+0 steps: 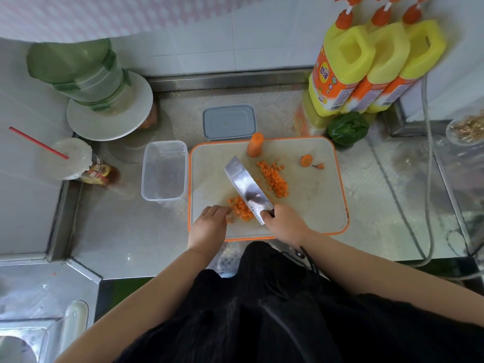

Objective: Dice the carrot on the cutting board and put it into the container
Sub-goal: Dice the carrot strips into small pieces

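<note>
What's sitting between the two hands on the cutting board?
In the head view, a small pile of diced carrot lies between the left hand and right hand.
</note>
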`<state>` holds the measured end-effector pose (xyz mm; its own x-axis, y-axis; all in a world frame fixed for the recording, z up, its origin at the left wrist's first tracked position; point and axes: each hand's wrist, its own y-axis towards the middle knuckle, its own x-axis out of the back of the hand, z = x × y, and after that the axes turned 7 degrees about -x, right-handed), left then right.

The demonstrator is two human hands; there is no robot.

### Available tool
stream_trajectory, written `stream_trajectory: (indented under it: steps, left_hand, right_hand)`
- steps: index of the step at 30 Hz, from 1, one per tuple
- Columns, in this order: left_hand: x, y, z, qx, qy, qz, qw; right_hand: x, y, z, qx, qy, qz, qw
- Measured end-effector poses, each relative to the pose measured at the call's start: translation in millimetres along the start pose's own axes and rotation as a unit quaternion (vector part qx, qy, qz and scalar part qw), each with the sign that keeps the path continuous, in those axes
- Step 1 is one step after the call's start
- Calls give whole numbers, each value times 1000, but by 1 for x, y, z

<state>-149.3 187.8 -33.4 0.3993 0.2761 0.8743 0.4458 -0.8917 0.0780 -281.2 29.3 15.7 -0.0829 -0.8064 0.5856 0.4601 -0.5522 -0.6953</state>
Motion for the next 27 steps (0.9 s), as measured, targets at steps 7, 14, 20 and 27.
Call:
stream_trajectory:
  steps: [7,14,20,27]
  left_hand:
    - [19,-1,-3,34,-41,-125,991]
    - [21,0,-8,81,-50,-154,983]
    - [16,2,-5,86,-49,-134,986]
    - [11,11,-12,84,-55,-116,988]
  right_hand:
    - [-9,-9,5,71,-149,75,984]
    - [-5,-7,3,71,-152,91,982]
    - [20,5,-18,-21,-54,-20,998]
    - [22,0,-22,-1,-80,-37,996]
